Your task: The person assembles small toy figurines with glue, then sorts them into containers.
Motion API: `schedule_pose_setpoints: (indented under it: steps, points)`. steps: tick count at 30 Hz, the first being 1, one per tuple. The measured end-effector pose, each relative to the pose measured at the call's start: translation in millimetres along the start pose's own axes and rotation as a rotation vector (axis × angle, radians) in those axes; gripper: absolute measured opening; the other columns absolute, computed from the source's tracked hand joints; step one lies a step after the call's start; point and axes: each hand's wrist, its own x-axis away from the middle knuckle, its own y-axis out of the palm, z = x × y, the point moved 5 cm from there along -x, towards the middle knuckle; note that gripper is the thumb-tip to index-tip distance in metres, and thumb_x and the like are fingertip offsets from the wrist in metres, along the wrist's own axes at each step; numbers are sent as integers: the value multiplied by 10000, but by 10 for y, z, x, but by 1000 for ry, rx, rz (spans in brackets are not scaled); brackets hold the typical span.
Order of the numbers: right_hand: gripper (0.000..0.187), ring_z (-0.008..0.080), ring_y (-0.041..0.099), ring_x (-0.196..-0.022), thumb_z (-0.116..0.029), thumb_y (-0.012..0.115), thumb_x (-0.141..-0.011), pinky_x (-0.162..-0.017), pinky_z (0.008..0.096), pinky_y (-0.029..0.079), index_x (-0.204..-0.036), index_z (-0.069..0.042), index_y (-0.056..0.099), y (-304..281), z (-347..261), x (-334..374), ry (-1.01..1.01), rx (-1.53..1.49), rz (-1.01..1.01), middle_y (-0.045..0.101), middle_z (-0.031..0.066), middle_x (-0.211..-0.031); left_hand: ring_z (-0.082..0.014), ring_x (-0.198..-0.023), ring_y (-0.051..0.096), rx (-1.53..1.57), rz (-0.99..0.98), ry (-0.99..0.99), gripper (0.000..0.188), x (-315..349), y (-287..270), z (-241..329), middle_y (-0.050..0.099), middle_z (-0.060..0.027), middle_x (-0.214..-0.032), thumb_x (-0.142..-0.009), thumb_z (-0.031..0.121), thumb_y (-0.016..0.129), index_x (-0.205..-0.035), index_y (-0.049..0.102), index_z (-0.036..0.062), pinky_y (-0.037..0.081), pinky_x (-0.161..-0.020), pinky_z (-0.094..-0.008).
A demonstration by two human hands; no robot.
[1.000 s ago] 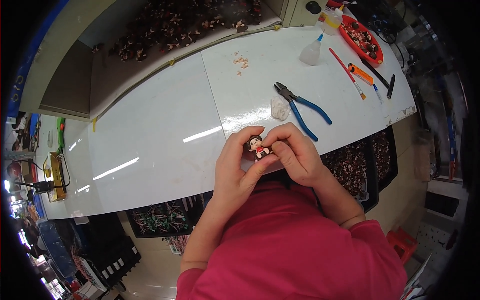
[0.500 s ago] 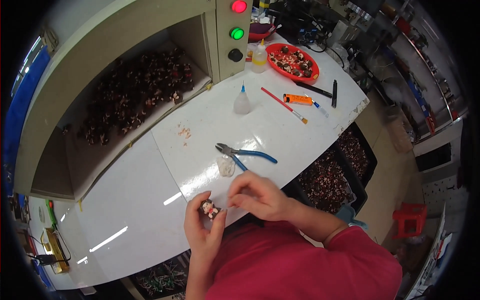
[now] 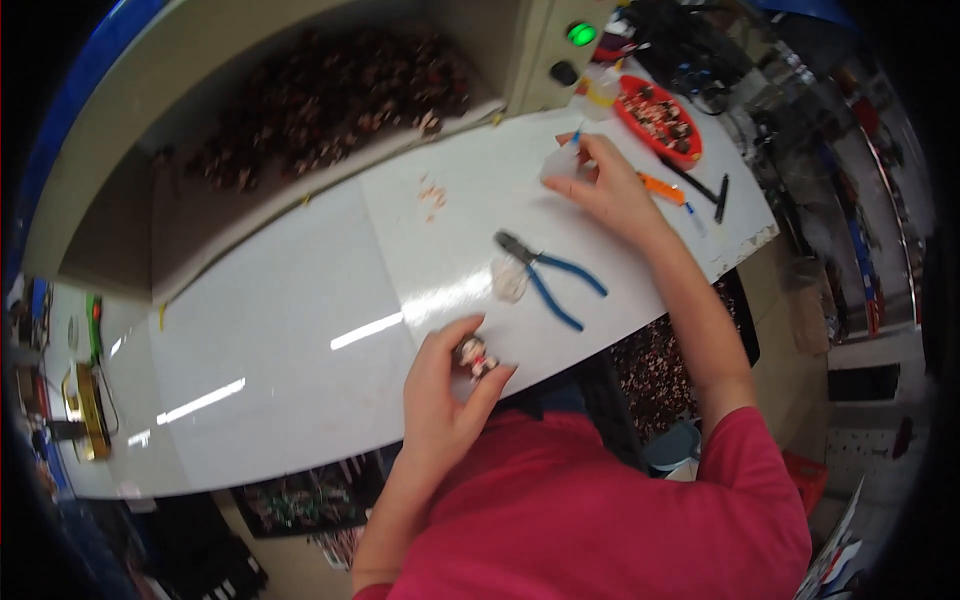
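Between the thumb and fingers of my left hand (image 3: 440,395) is a small figurine (image 3: 477,356), dark-haired and pale with a touch of red, held over the table's near edge. Farther off and to the right, my right hand (image 3: 620,198) has its thumb and fingers around a small translucent squeeze bottle (image 3: 559,166) with a blue needle tip. The bottle looks as if it stands on the white tabletop (image 3: 285,270). Blue-handled cutting pliers (image 3: 519,248) lie spread between the hands. Beside their jaws sits a whitish crumpled lump (image 3: 507,284).
A machine opening (image 3: 330,110) at the back left holds a heap of dark figurines. At the far right stand a red plate (image 3: 686,143) of small pieces and a yellowish bottle (image 3: 601,90). An orange tube (image 3: 662,189) and a black pen (image 3: 722,198) lie nearby.
My right hand has left the figurine, reaching forward and right to the squeeze bottle. The left hand still holds the figurine. The whole view has shifted and tilted.
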Motion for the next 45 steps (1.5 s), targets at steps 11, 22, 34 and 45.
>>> schedule_pose_setpoints:
  steps: [11, 22, 34, 45]
  points:
    - [304, 170, 558, -746, -102, 771, -680, -675, 282, 446, -949, -54, 637, -227, -808, 690, -399, -119, -194, 621, 32, -820, -208, -798, 558, 91, -60, -13, 464, 78, -113, -105, 544, -102, -914, -779, 149, 726, -1171, 506, 35, 492, -720, -298]
    - [437, 224, 520, -625, -335, 848, -547, -571, 315, 399, -798, -52, 628, -101, -987, 930, -536, -67, -386, 558, 50, -704, -236, -798, 558, 53, -73, 41, 473, 84, -107, -105, 551, -104, -920, -747, 124, 738, -1156, 514, 46, 484, -715, -315]
    - [417, 230, 500, -613, -348, 833, -569, -572, 326, 396, -750, -54, 598, 60, -1024, 927, -591, 12, -393, 480, 49, -651, -233, -801, 560, 60, -70, 50, 458, 86, -117, -135, 545, -102, -915, -754, 116, 733, -1150, 513, 53, 490, -708, -313]
    - [393, 203, 475, -604, -352, 802, -558, -568, 315, 374, -723, -77, 575, -54, -1257, 952, -724, 253, -354, 454, 27, -645, -235, -781, 558, 5, -85, 33, 430, 78, -98, -128, 547, -104, -890, -777, 169, 720, -1137, 520, 47, 492, -689, -312]
